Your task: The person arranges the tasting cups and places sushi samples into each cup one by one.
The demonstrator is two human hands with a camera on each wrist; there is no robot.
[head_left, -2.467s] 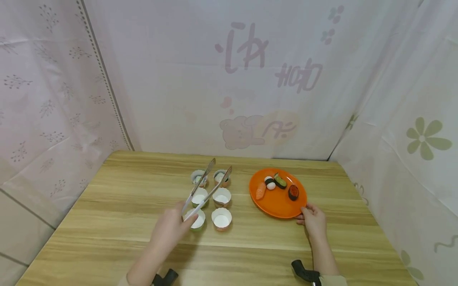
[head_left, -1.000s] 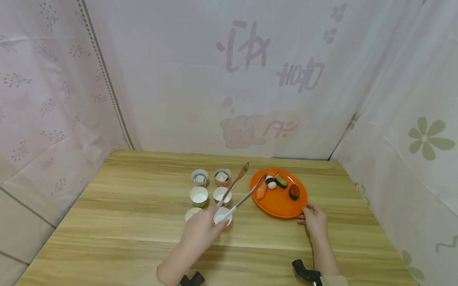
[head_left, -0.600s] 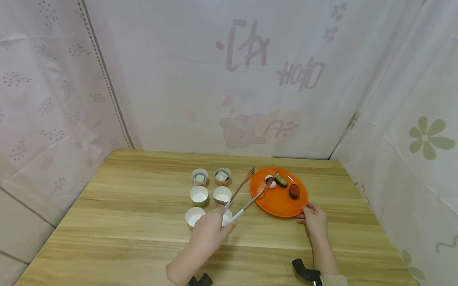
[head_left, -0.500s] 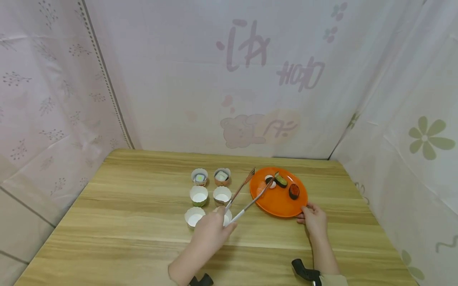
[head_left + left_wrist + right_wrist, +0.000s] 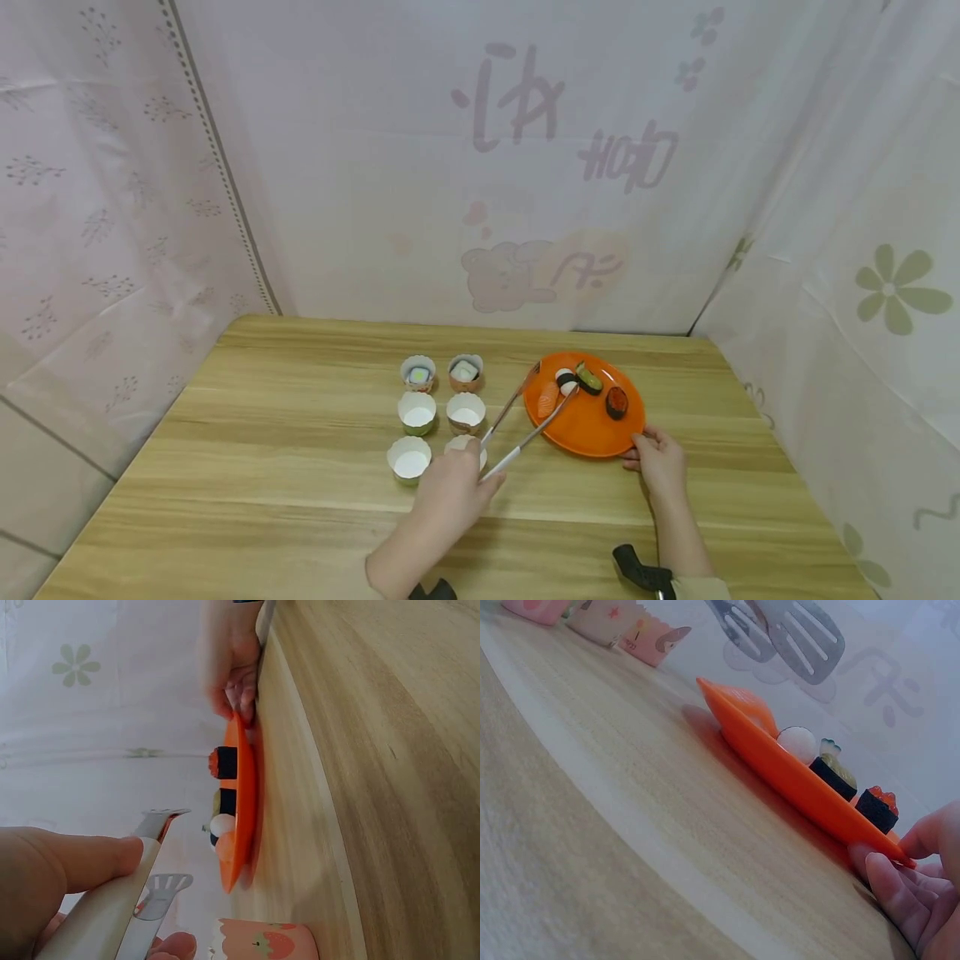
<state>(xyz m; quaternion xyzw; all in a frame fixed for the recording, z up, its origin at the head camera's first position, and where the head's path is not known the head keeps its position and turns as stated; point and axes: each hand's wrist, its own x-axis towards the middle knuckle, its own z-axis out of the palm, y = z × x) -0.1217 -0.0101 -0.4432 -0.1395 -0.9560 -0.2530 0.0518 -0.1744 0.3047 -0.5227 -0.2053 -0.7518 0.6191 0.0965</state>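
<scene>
My left hand point(image 5: 448, 492) grips a pair of tongs point(image 5: 500, 464) with white handles and slotted metal ends. The tong arms are spread, and their tips hover over the left side of an orange plate point(image 5: 581, 433), above its surface in the right wrist view. On the plate lie a salmon nigiri point(image 5: 547, 402), a white piece with a black band point(image 5: 567, 382), a green-topped sushi point(image 5: 589, 379) and a red roe sushi point(image 5: 617, 403). My right hand point(image 5: 662, 468) pinches the plate's near right rim, thumb on top and fingers under it.
Left of the plate stand paper baking cups in two columns. The back left cup point(image 5: 417, 373) holds a white-and-blue piece with a yellow centre, the back right cup point(image 5: 465, 373) a whitish piece. A front cup point(image 5: 409, 458) stands beside the left hand. Patterned curtains enclose the wooden table point(image 5: 262, 467).
My left hand has moved the tongs right, from over the cups to over the plate's left side; the tips have since come slightly nearer me. The right hand keeps its hold on the rim.
</scene>
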